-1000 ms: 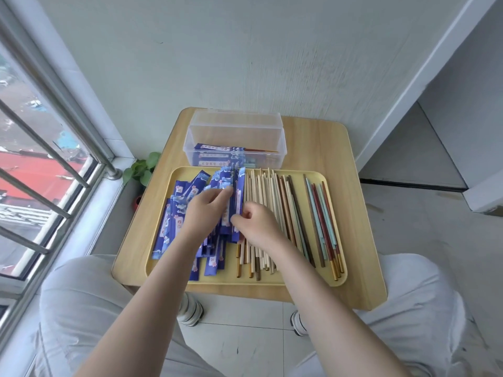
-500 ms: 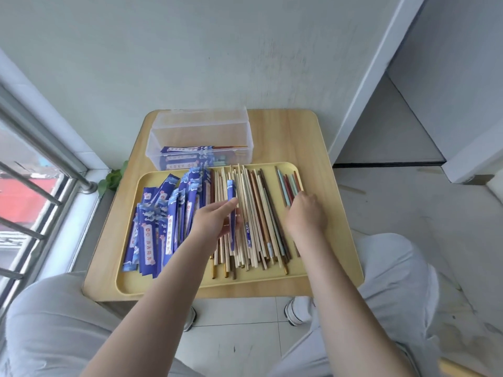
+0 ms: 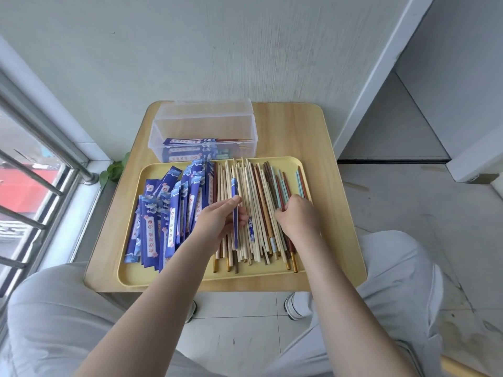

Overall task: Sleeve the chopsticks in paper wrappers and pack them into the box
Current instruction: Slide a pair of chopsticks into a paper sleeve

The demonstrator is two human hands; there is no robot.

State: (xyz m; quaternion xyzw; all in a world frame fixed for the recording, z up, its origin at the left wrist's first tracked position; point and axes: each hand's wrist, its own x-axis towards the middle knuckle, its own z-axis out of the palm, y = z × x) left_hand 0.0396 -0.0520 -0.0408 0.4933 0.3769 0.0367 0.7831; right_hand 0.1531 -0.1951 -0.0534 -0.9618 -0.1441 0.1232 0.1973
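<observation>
A yellow tray (image 3: 174, 280) on the small wooden table holds a heap of blue paper wrappers (image 3: 168, 213) on its left and many loose chopsticks (image 3: 255, 191) in pale wood, brown, red and teal on its right. My left hand (image 3: 217, 221) pinches one blue wrapper (image 3: 235, 191) upright over the pale chopsticks. My right hand (image 3: 298, 216) lies over the red and teal chopsticks near the tray's right side, its fingers curled on them. Behind the tray stands a clear plastic box (image 3: 204, 126) with a few sleeved chopsticks inside.
The wooden table (image 3: 326, 159) stands against a pale wall. A barred window (image 3: 40, 170) runs along the left, with a small green plant (image 3: 114, 170) by the table's left edge. My knees and white shoes (image 3: 295, 304) are below the table's front edge.
My right hand has moved from the middle of the chopstick pile to the red and teal ones on the right. My left hand has lifted one blue wrapper clear of the heap.
</observation>
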